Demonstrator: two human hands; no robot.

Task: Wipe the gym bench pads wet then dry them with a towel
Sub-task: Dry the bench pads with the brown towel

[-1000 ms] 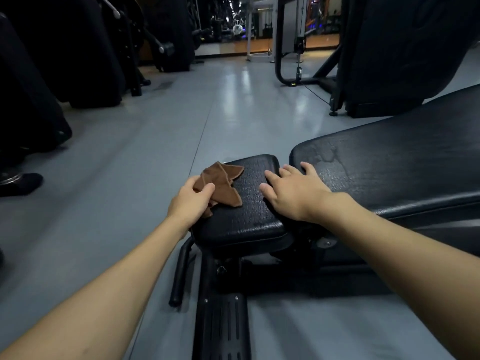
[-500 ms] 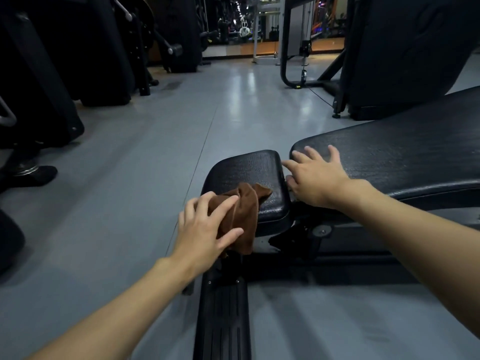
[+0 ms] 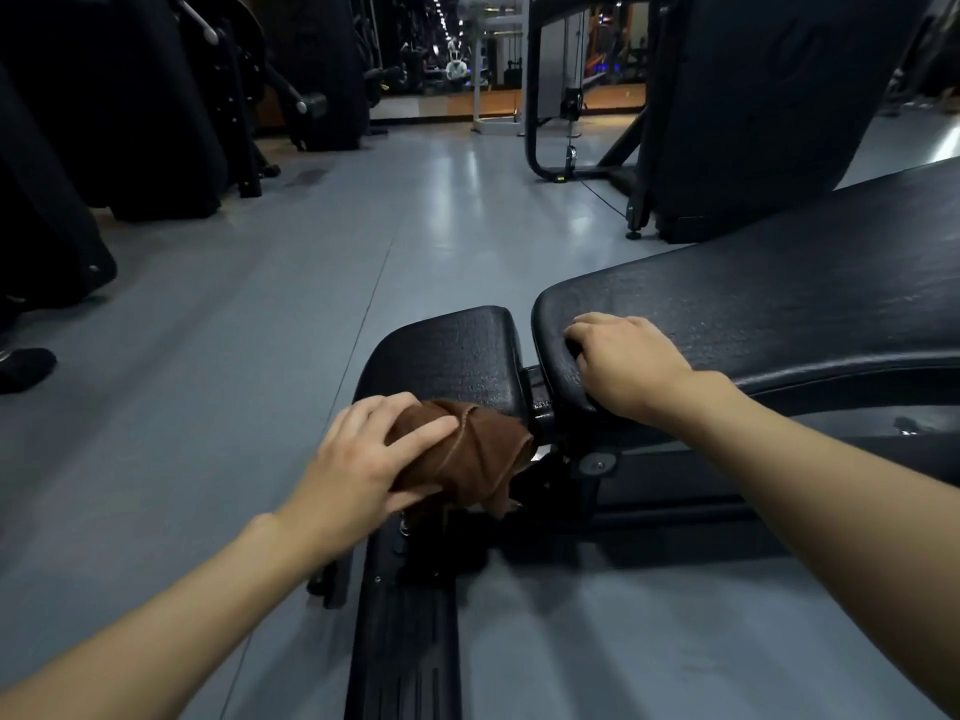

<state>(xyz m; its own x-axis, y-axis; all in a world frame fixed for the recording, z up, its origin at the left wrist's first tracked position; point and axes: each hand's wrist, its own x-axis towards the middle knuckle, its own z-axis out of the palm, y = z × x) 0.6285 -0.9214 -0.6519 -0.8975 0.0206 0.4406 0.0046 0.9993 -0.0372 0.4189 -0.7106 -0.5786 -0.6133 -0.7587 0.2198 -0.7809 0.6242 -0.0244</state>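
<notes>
A black gym bench has a small seat pad (image 3: 447,350) in the middle and a long back pad (image 3: 769,314) stretching to the right. My left hand (image 3: 358,459) presses a crumpled brown cloth (image 3: 467,454) against the near edge of the seat pad, fingers spread over it and thumb beneath it. The cloth hangs over that edge. My right hand (image 3: 623,361) grips the near end of the back pad, its fingers curled over the rim.
The bench's black base rail (image 3: 405,631) runs toward me on the grey floor (image 3: 260,356). Dark machines (image 3: 130,122) line the left side. A large black padded machine (image 3: 753,106) stands behind the bench at right. A dark shoe (image 3: 23,368) shows at the left edge.
My left hand dragged the cloth from the seat pad's top down to its near edge. My right hand shifted from the seat pad onto the end of the back pad and curled over it.
</notes>
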